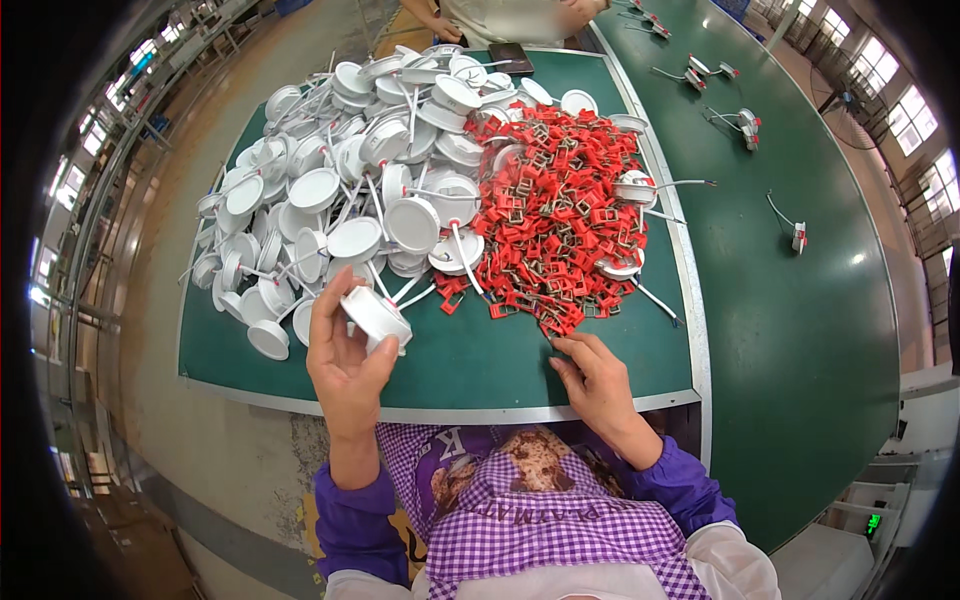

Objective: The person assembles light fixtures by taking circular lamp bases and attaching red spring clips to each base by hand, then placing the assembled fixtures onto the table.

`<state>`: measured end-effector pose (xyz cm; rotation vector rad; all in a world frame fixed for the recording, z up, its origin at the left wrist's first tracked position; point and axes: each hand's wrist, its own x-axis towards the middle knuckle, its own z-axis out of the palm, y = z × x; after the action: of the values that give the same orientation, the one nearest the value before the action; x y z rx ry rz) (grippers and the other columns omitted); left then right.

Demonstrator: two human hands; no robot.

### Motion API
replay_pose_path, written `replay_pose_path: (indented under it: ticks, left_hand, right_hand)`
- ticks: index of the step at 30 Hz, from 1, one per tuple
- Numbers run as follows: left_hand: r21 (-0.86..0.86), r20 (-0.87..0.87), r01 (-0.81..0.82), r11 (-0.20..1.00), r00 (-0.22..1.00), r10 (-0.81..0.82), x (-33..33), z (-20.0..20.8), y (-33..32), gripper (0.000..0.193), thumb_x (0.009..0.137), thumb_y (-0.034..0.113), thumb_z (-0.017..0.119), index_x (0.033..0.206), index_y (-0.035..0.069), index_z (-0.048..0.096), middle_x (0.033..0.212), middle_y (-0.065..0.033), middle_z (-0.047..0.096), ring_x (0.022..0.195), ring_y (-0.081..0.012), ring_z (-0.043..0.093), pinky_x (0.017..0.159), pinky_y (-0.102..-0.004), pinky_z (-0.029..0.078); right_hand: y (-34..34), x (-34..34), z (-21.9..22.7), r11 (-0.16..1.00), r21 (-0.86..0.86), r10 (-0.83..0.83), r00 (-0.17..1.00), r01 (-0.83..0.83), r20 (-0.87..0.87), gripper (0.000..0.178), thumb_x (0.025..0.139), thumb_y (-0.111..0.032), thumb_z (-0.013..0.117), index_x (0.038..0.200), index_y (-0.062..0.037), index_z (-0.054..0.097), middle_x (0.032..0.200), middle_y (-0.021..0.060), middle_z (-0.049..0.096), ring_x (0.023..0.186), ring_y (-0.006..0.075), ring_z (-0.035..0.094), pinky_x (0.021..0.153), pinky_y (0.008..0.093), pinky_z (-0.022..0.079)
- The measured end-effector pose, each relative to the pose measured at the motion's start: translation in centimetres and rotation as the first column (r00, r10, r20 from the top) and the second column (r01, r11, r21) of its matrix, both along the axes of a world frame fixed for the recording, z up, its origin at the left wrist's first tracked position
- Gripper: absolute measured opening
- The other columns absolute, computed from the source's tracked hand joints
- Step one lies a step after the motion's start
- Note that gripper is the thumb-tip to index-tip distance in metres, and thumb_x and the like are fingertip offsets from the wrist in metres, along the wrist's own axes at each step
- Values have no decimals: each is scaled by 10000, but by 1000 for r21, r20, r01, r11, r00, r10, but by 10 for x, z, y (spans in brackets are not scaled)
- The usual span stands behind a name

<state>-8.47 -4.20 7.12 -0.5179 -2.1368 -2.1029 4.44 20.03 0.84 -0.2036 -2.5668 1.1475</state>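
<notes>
My left hand (345, 365) grips a white round downlight (376, 314) by its rim, tilted on edge above the near part of the table. My right hand (598, 385) is at the near tip of a heap of red spring clips (560, 215) with metal wire parts. Its thumb and index finger are pinched at a clip there; most of that clip is hidden by the fingertips. Left of the clips lies a big pile of white downlights (355, 238) with white cables, several of them touching the clips.
The green table (480, 365) has a pale metal edge. To the right runs a long green conveyor belt (800, 330) carrying several downlights with red clips (799, 238). A few lights overhang the dividing rail. Across the table stands another person (510, 20), near a dark flat object (510, 58).
</notes>
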Motion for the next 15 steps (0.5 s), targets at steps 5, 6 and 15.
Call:
replay_pose_path:
  ticks: [5,6,15]
  left_hand:
    - [674,232,105,731,910,-345,18,-9,5,755,798,170,604,1484,21,323,1441,-218,400,1363,-335,388,1091,-530,364]
    - [832,280,29,554,841,-464,25,-12,8,754,817,201,579,1495,22,301,1488,-244,353,1415,-362,322,1112,-585,318]
    - [770,600,-210,603,562,-570,64,-50,25,654,849,16,626,1421,-69,320,1485,-280,339,1406,-387,328,1119,-583,341]
  right_hand:
    - [-9,7,3,994,-94,-59,997,55,-41,187,853,-31,672,1038,-10,656,989,137,643,759,271,653,656,338,520]
    - [-12,9,3,994,-97,-55,998,52,-30,187,853,-31,672,1038,-10,656,989,137,643,759,271,653,656,338,520]
    - [-20,15,-2,988,-63,140,988,-144,-63,172,833,-26,668,1005,-26,655,901,150,645,783,324,648,682,391,522]
